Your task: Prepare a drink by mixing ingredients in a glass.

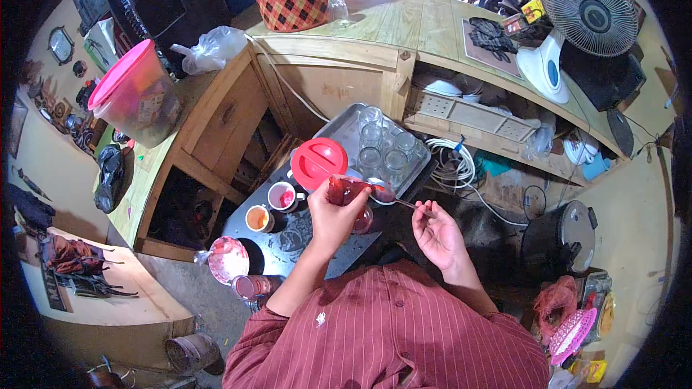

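Observation:
My left hand [338, 219] grips a small container of dark red stuff [345, 190], which lies tilted towards a metal spoon [406, 204]. Whether it is a bottle or a soft packet I cannot tell. The spoon's handle sits between the fingertips of my right hand [440, 235], its bowl close to the container's end. Beneath them a glass with red in it [364, 221] is partly covered by my left hand. A red-lidded jug [319, 163] stands just beyond. To the left are a white cup with pink contents [281, 195] and a cup with orange contents [259, 219].
A metal tray [346, 119] with several upturned glasses [371, 156] lies on the dark table [292, 248]. Near its left edge are a red-stained bowl [228, 260] and a red-lidded jar [251, 286]. Wooden counters [389, 16] curve around; coiled white cable [454, 165] hangs at right.

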A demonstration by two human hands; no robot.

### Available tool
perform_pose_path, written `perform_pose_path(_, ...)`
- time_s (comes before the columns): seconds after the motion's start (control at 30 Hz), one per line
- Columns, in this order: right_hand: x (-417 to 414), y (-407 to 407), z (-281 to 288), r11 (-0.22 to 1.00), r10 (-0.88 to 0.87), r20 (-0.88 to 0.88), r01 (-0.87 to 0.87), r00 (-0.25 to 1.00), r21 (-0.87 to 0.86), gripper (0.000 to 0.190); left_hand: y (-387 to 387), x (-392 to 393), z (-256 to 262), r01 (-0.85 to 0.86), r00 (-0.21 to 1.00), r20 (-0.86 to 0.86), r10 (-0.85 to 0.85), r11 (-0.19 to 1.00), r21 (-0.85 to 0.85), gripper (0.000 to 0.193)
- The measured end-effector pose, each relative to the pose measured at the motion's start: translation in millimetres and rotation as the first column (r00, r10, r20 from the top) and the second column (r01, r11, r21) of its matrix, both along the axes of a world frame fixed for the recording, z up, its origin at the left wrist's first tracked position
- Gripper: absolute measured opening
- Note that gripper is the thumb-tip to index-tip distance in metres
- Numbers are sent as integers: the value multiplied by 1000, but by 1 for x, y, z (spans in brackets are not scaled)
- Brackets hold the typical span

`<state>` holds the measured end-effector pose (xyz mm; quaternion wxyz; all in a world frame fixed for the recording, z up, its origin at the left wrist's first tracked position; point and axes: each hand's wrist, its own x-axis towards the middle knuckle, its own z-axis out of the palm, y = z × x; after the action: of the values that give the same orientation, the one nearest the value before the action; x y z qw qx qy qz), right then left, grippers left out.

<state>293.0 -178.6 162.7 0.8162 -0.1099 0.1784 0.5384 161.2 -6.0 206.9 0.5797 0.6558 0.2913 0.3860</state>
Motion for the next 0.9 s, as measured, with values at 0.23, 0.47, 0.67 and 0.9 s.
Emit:
perform_pose_path(0.23, 4, 3, 0, 999, -4, -29, 3, 1000, -45, 15, 3, 3, 3, -28, 999, 20, 28, 1000, 12, 13)
perform_pose_path(0.47, 15, 8, -5, 999, 4, -46, -6, 999, -37, 16, -3, 9, 7, -21, 1000, 2, 21, 1000, 13, 13)
perform_pose_path(0.67, 22, 11, -6, 999, 27, -60, -30, 998, -39, 17, -1, 19, 0, -2, 1000, 8, 2, 1000, 9, 13)
perform_pose_path(0.9, 34, 11, -9, 998, 50, -114, -55, 992, -35, 16, 2, 26, 2, 9, 999, -34, -13, 995, -101, 11)
